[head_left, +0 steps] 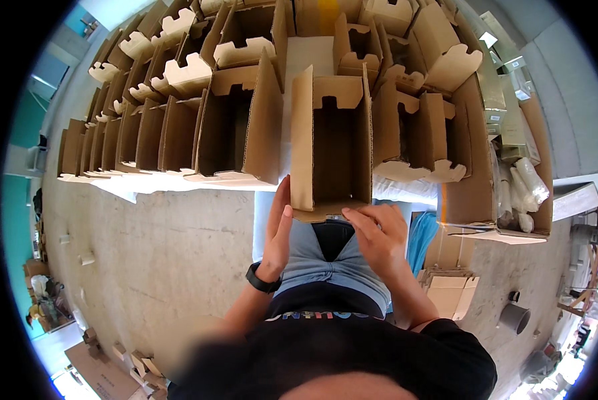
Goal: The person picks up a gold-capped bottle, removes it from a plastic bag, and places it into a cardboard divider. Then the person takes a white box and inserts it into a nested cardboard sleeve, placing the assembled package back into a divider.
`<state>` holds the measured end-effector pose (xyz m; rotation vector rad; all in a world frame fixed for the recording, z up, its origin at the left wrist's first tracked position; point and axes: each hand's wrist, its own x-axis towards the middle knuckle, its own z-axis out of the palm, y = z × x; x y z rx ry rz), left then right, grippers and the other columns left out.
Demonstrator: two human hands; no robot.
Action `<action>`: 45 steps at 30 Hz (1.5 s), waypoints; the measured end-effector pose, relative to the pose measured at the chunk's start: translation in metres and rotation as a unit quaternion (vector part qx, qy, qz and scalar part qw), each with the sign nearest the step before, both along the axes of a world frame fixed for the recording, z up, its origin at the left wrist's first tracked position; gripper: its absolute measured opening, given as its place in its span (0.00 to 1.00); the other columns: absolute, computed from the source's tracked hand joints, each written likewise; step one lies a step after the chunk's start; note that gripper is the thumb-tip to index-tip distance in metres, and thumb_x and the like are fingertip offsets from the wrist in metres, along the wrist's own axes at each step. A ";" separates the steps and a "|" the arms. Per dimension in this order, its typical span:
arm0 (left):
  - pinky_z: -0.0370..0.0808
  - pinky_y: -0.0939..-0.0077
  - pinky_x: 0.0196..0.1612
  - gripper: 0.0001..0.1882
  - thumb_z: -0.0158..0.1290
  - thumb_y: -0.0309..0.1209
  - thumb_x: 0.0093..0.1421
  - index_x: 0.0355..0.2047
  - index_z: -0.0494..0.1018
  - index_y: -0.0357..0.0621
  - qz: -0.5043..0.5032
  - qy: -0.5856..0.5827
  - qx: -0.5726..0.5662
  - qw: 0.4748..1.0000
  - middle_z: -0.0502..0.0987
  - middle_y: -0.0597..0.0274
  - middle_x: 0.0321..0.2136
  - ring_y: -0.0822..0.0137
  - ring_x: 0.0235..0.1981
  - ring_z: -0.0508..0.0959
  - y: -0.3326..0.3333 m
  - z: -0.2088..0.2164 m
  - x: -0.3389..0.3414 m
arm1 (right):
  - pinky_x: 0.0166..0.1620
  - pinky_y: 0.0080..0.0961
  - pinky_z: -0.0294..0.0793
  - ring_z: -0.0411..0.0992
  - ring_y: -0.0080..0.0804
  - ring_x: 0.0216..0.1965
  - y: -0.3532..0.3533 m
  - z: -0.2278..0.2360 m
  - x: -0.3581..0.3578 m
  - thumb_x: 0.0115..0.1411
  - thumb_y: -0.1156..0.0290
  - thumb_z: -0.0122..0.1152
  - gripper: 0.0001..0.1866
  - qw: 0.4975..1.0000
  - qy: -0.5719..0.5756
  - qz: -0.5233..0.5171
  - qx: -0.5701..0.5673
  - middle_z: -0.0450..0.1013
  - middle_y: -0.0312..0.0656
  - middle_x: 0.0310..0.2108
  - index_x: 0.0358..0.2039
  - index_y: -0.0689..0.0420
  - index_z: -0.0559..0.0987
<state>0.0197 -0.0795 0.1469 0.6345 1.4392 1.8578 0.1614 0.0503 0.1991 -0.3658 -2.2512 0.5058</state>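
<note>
In front of me, at the near edge of the table, stands an open-topped brown cardboard box (pixel 341 180), its left flap raised and its inside bare. My left hand (pixel 278 230) lies along the box's near left corner, fingers stretched out and touching the cardboard. At the near right corner my right hand (pixel 382 233) pinches the lower front edge, with its fingers curled and the fingertips on the cardboard. The undersides of the fingers are hidden. A dark watch (pixel 263 279) is on my left wrist.
Rows of open cardboard boxes (pixel 179 133) fill the table's left; more boxes (pixel 422 130) stand right. A large carton (pixel 469 200) at the right edge holds clear plastic-wrapped items (pixel 527 187). A blue bag (pixel 421 241) hangs below; flattened cardboard (pixel 451 293) and a grey bin (pixel 514 319) are on the floor.
</note>
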 end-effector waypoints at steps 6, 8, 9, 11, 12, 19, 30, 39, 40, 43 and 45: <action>0.47 0.67 0.66 0.33 0.41 0.39 0.67 0.65 0.49 0.30 0.005 -0.003 0.001 1.000 0.55 0.50 0.64 0.61 0.66 0.53 -0.001 0.023 0.005 | 0.33 0.29 0.64 0.69 0.33 0.27 -0.004 0.011 0.000 0.44 0.75 0.69 0.11 0.999 -0.017 0.010 -0.035 0.75 0.37 0.32 0.31 0.55 0.82; 0.45 0.67 0.67 0.35 0.47 0.33 0.65 0.66 0.46 0.32 0.001 -0.033 0.007 0.999 0.53 0.50 0.65 0.61 0.67 0.51 0.001 0.027 0.006 | 0.34 0.30 0.65 0.71 0.33 0.31 -0.002 0.008 0.001 0.45 0.71 0.69 0.11 1.000 -0.005 -0.007 -0.014 0.76 0.37 0.36 0.32 0.55 0.81; 0.45 0.66 0.67 0.36 0.49 0.31 0.63 0.66 0.46 0.33 -0.005 -0.029 0.001 1.000 0.53 0.50 0.65 0.61 0.67 0.51 0.002 0.026 0.006 | 0.36 0.30 0.65 0.71 0.34 0.33 -0.002 0.009 0.002 0.45 0.72 0.69 0.11 0.999 -0.011 -0.036 -0.008 0.75 0.38 0.39 0.33 0.55 0.82; 0.45 0.66 0.67 0.38 0.52 0.27 0.60 0.66 0.46 0.33 -0.015 -0.021 -0.009 1.000 0.53 0.51 0.65 0.61 0.68 0.50 0.003 0.024 0.007 | 0.39 0.30 0.65 0.70 0.35 0.38 -0.004 0.013 0.002 0.47 0.73 0.67 0.11 0.996 -0.022 -0.091 0.006 0.74 0.41 0.45 0.34 0.54 0.82; 0.44 0.66 0.67 0.39 0.53 0.26 0.58 0.66 0.46 0.34 -0.019 -0.013 -0.005 1.000 0.53 0.51 0.65 0.61 0.68 0.50 0.004 0.025 0.007 | 0.42 0.31 0.66 0.70 0.37 0.41 -0.003 0.015 0.000 0.48 0.74 0.67 0.11 0.994 -0.019 -0.103 0.002 0.72 0.43 0.48 0.35 0.54 0.82; 0.44 0.66 0.68 0.44 0.52 0.18 0.51 0.67 0.45 0.36 -0.037 0.022 0.006 0.999 0.50 0.53 0.66 0.61 0.68 0.49 0.006 0.025 0.005 | 0.59 0.39 0.61 0.60 0.51 0.61 0.002 0.013 0.000 0.52 0.77 0.63 0.21 0.964 -0.025 -0.072 -0.257 0.60 0.56 0.59 0.48 0.57 0.77; 0.51 0.71 0.65 0.33 0.44 0.21 0.63 0.66 0.46 0.36 0.011 0.060 -0.046 0.997 0.53 0.54 0.65 0.63 0.67 0.52 0.012 0.013 0.005 | 0.59 0.36 0.63 0.62 0.37 0.58 0.000 -0.021 0.005 0.46 0.83 0.68 0.51 0.897 0.053 -0.042 -0.437 0.54 0.47 0.61 0.66 0.59 0.47; 0.65 0.82 0.38 0.21 0.35 0.43 0.72 0.44 0.67 0.34 0.158 0.035 -0.114 0.980 0.67 0.69 0.31 0.78 0.33 0.64 0.004 -0.019 0.021 | 0.62 0.34 0.59 0.56 0.41 0.63 0.002 -0.048 0.010 0.40 0.71 0.78 0.60 0.905 0.017 -0.066 -0.419 0.51 0.50 0.65 0.67 0.61 0.46; 0.65 0.82 0.36 0.21 0.35 0.43 0.72 0.39 0.68 0.35 0.184 0.028 -0.110 0.976 0.67 0.69 0.29 0.78 0.32 0.64 0.008 -0.023 0.022 | 0.63 0.35 0.58 0.55 0.42 0.64 0.003 -0.048 0.011 0.40 0.70 0.78 0.61 0.917 0.001 -0.079 -0.390 0.51 0.50 0.65 0.67 0.61 0.46; 0.64 0.83 0.31 0.23 0.36 0.45 0.71 0.30 0.67 0.38 0.207 0.032 -0.106 0.972 0.66 0.71 0.25 0.79 0.28 0.63 0.012 -0.023 0.021 | 0.64 0.37 0.56 0.53 0.47 0.65 0.004 -0.049 0.012 0.40 0.66 0.78 0.61 0.938 -0.039 -0.109 -0.325 0.51 0.52 0.65 0.67 0.61 0.45; 0.62 0.83 0.29 0.23 0.36 0.45 0.71 0.27 0.66 0.39 0.211 0.041 -0.105 0.971 0.64 0.72 0.23 0.79 0.26 0.62 0.015 -0.024 0.020 | 0.64 0.38 0.55 0.51 0.51 0.66 0.004 -0.052 0.010 0.41 0.64 0.78 0.60 0.941 -0.054 -0.116 -0.314 0.50 0.53 0.66 0.67 0.61 0.45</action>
